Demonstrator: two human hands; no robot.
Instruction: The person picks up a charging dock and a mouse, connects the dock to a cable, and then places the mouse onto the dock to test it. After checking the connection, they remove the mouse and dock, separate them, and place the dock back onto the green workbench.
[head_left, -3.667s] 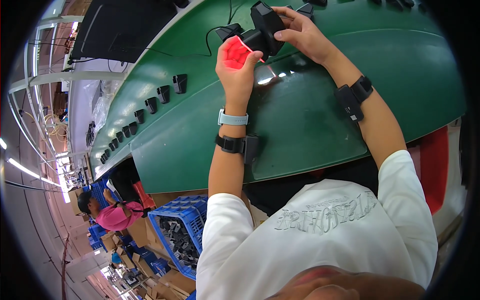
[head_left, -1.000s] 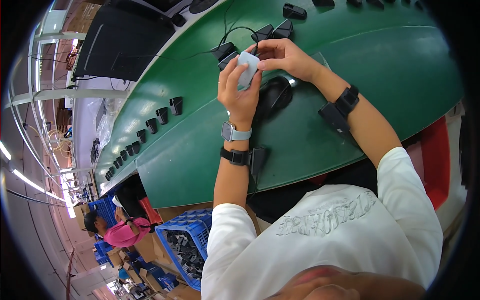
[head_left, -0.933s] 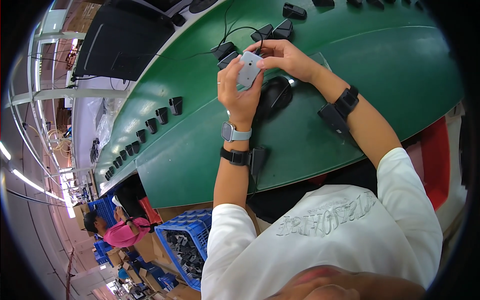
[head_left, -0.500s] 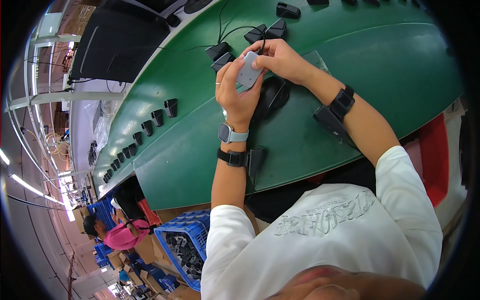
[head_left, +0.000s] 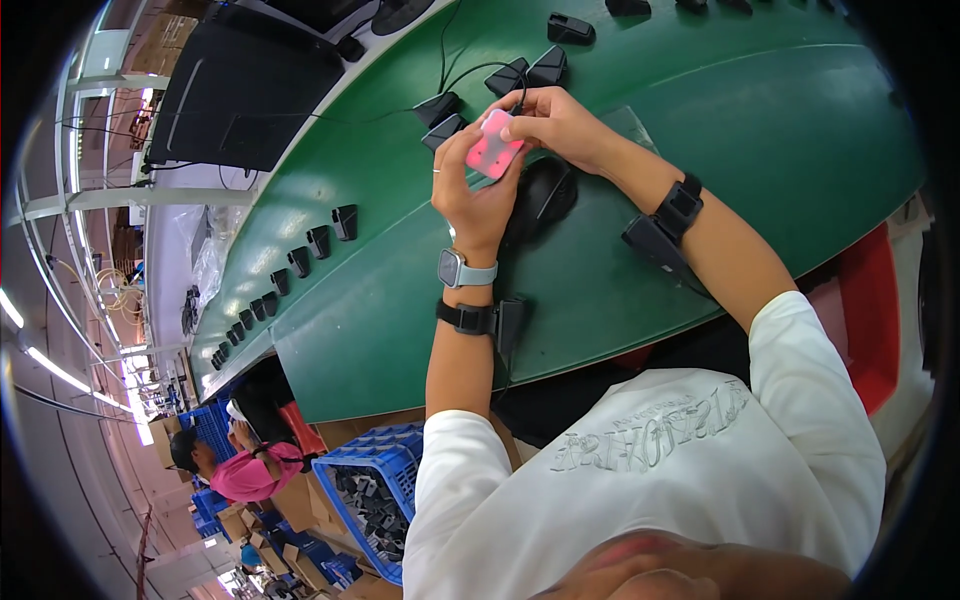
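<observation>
A small flat rounded rectangular device [head_left: 492, 158] glows pink over its pale casing, and a black cable [head_left: 524, 88] runs to its far end. My left hand [head_left: 468, 200] holds the device by its sides between thumb and fingers. My right hand [head_left: 562, 125] is closed on the device's far end by the cable, its thumb lying on the top face. The plug itself is mostly hidden by the fingers. Just beyond the left fingers sits a black wedge-shaped piece [head_left: 443, 131]. Under the hands lies a glossy black rounded object [head_left: 545, 195].
Black wedge-shaped pieces [head_left: 344, 222] stand in a row along the left of the green table [head_left: 390, 340], with more at the far side. A blue crate [head_left: 365, 447] of dark parts is at lower left. Beyond it is a person in pink [head_left: 250, 472]. A red bin [head_left: 868, 320] stands right.
The device's face has turned from plain grey to glowing pink. Both hands keep their hold in nearly the same place.
</observation>
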